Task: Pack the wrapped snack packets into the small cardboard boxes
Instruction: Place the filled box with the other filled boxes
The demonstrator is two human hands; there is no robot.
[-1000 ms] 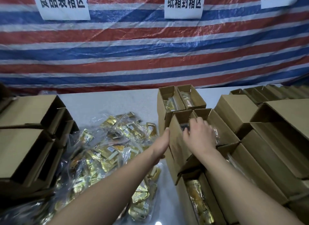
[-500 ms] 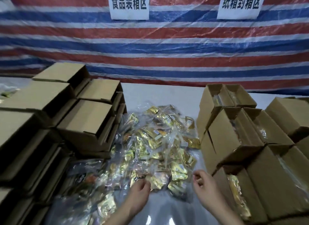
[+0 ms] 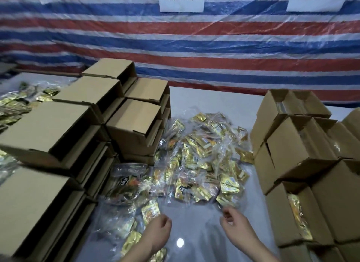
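Both hands hovered low over the table (image 3: 194,218) at the near edge of the snack packets (image 3: 196,160), the left hand (image 3: 158,229) and right hand (image 3: 234,223) loosely curled and seemingly holding nothing, probably poised to gather packets for the open boxes (image 3: 303,183) close on the right.
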